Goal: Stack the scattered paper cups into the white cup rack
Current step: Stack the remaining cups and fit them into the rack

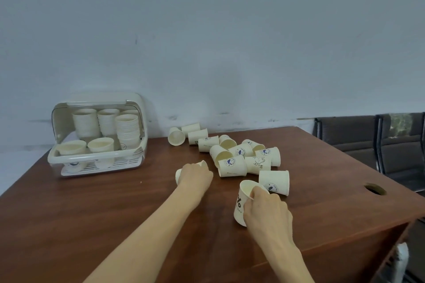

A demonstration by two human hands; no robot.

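Looking at progress, I'd call this maybe halfway, going by what's sitting where. The white cup rack [97,135] stands at the far left of the table [92,202] with its lid flipped up, and it already has three tall stacks in the back row plus two short cups or stacks in front. What's left is the scattered pile [234,151] in the middle of the table: I count about thirteen loose cups lying on their sides or upside down, though a few overlap so I could be off by one. On top of that, each of the hands has one: left hand [195,176] is curled over a cup [178,176] lying on the table, right hand [266,209] grips a printed cup [241,202] by its rim and side. So roughly fifteen to go.
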